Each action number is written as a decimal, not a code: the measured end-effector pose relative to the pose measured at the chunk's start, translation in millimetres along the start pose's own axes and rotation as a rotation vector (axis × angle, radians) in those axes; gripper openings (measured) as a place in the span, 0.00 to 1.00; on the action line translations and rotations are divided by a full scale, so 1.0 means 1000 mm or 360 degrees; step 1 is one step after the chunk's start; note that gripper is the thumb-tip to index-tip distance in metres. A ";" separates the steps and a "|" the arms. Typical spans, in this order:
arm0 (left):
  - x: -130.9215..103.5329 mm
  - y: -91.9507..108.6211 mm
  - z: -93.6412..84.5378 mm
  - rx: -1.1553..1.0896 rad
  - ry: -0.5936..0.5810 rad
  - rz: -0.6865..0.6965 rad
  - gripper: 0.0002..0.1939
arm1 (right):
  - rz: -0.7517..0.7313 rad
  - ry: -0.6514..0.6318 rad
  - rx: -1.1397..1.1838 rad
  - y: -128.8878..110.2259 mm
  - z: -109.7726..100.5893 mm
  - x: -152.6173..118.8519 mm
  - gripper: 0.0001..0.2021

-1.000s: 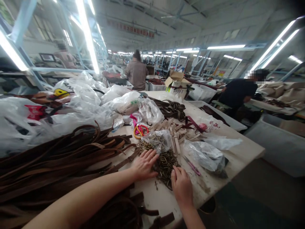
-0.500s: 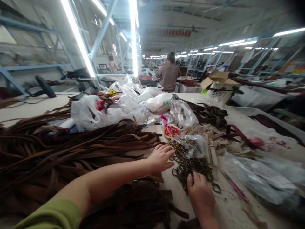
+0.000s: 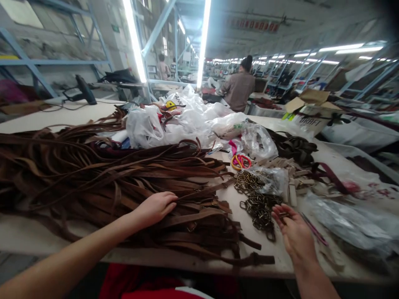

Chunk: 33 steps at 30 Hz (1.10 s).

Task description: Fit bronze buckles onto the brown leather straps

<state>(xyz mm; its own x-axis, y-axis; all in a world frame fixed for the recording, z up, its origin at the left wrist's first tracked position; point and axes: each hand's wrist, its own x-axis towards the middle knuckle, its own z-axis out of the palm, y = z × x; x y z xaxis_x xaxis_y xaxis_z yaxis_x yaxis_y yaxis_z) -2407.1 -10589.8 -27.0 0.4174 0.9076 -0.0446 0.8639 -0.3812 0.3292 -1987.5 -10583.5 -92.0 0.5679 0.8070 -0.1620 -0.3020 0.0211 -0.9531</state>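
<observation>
My left hand (image 3: 156, 207) lies over a thick heap of brown leather straps (image 3: 102, 174), its fingers closed on one strap that runs off to the right. To the right, my right hand (image 3: 296, 232) is turned partly palm up beside a pile of bronze-coloured metal rings (image 3: 260, 209). Its fingers curl round what looks like a small metal ring, mostly hidden by the fingers. A clear plastic bag (image 3: 276, 182) lies on the far part of the pile. Scissors with red and yellow handles (image 3: 241, 162) rest just behind it.
White plastic bags (image 3: 199, 120) are heaped behind the straps. Pink-handled scissors (image 3: 316, 232) and a clear bag (image 3: 352, 224) lie right of my right hand. Pale strips (image 3: 299, 174) and dark coiled straps (image 3: 293, 145) sit beyond. A co-worker (image 3: 240, 89) stands farther back.
My left hand has moved from beside the rings leftward onto the straps and closed. My right hand has shifted right, off the pile, and turned upward. The view has swung left.
</observation>
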 end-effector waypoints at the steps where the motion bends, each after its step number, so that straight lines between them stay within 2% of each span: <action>1: 0.001 0.000 0.007 0.0050 0.0024 0.0022 0.19 | 0.0064 -0.0070 0.0031 -0.004 0.011 -0.010 0.15; 6: 0.001 -0.004 0.021 0.0133 -0.0003 0.0128 0.19 | 0.0415 -0.0295 0.0014 -0.009 0.049 -0.050 0.17; 10: -0.011 -0.003 0.022 0.0171 0.0019 0.0108 0.19 | 0.0509 -0.0382 -0.0093 -0.005 0.067 -0.064 0.16; 14: -0.016 0.001 0.021 0.0189 0.0024 0.0050 0.19 | 0.0533 -0.0562 -0.0135 -0.005 0.087 -0.070 0.18; 19: 0.011 0.003 0.019 0.0325 -0.0017 0.0133 0.16 | 0.0623 -0.0754 -0.0154 0.002 0.104 -0.072 0.22; 23: 0.041 0.014 0.022 0.0450 0.0035 0.0198 0.14 | 0.0610 -0.0756 -0.0255 0.010 0.110 -0.063 0.20; 25: 0.045 0.021 0.017 0.0531 0.0049 0.0291 0.16 | 0.0564 -0.0739 -0.0309 0.009 0.112 -0.057 0.19; 28: 0.031 0.028 -0.001 0.0636 0.0053 0.0510 0.16 | 0.0292 -0.0771 -0.0430 0.002 0.116 -0.050 0.18; 31: 0.004 0.026 -0.023 0.0603 -0.0071 0.0610 0.13 | -0.0065 -0.0992 -0.0667 -0.002 0.129 -0.047 0.17; 33: -0.013 0.020 -0.035 0.0455 -0.0211 0.0523 0.12 | -0.0262 -0.1236 -0.0916 0.001 0.142 -0.047 0.15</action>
<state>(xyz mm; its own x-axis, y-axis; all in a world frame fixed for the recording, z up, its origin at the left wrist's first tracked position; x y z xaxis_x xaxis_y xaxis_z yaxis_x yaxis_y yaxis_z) -2404.8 -10602.9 13.2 0.6989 0.7071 -0.1078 0.7148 -0.6954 0.0732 -2123.4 -10537.4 -49.4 -0.1548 0.9879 0.0011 0.2722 0.0437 -0.9612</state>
